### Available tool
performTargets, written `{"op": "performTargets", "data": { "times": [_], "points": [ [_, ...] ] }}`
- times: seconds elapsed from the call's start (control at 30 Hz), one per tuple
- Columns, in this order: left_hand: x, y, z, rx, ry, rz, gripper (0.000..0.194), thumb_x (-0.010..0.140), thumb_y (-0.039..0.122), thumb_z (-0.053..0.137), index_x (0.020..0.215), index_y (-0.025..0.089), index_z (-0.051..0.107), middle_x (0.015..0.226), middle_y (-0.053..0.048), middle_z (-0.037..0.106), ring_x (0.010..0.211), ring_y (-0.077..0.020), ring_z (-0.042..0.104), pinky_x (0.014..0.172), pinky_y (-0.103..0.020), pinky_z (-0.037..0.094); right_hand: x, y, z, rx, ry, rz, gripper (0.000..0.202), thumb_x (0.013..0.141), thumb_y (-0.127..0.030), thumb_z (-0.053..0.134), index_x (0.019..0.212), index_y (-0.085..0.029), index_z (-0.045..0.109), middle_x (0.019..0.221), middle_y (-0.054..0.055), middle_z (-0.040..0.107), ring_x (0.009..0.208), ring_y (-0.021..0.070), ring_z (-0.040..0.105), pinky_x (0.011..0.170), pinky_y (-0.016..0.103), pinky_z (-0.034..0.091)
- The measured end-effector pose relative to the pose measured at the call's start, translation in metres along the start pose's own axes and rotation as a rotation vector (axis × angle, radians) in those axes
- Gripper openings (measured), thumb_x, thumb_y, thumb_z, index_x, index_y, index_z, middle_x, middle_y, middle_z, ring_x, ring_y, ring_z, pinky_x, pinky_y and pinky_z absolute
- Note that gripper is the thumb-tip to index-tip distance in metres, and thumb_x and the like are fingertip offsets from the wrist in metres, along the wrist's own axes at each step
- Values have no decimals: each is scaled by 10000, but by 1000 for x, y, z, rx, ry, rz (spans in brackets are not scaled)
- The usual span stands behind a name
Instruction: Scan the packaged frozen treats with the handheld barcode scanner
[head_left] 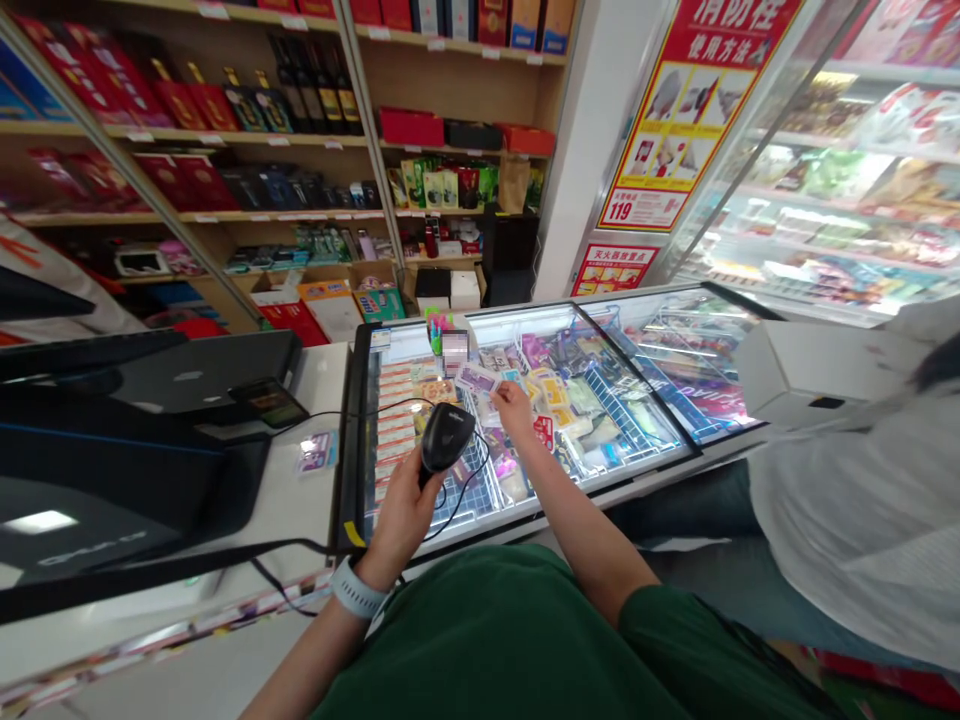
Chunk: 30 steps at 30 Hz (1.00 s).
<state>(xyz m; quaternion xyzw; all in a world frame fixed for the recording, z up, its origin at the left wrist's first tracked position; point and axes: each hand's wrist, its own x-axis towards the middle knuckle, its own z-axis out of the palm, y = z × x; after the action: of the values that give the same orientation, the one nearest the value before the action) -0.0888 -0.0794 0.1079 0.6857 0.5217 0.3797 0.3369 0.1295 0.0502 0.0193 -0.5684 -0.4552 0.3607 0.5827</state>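
Observation:
My left hand (405,505) is wrapped round the handle of a black barcode scanner (448,436), held over the left part of a glass-topped freezer (517,510). A cable loops from the scanner. Further right, my right hand (514,408) pinches the right edge of a small flat purple-and-white packet (478,378) above the glass. The scanner's head is just below and left of that packet, apart from it. Behind the packet, small bright green and pink items (437,330) stand at the freezer's far edge.
At left are a black monitor (135,480), a phone-like device (268,402) and another small packet (316,453) on the white counter (304,510). A person in a light shirt (855,500) stands close at right, beside a white box (806,375). Stocked shelves (450,45) rise behind.

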Motion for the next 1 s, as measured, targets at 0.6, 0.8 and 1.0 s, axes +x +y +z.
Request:
{"op": "performTargets", "data": {
  "times": [0.6,0.8,1.0],
  "points": [
    [12,2,-1,46,-15,-24,391,862,328,499,1193,127,550,1142,-136,643,1050,-279,591,912,-398,448,5,6,4,-4,19,-41,159,718,-268,599,855,-189,582,785,12,678,752,173,636,793,323,502],
    [13,-3,0,46,1,-4,400,856,329,509,1203,133,544,1133,-133,641,1063,-279,587,931,-411,444,3,7,4,-8,18,-37,174,722,-286,596,865,-186,586,786,16,674,763,177,638,792,326,502],
    [12,-2,1,65,-1,8,379,862,319,503,1195,142,546,1140,-128,640,1071,-272,584,936,-410,449,2,2,3,-7,0,-39,183,723,-287,595,870,-177,587,811,32,675,780,181,641,795,327,500]
  ]
}}
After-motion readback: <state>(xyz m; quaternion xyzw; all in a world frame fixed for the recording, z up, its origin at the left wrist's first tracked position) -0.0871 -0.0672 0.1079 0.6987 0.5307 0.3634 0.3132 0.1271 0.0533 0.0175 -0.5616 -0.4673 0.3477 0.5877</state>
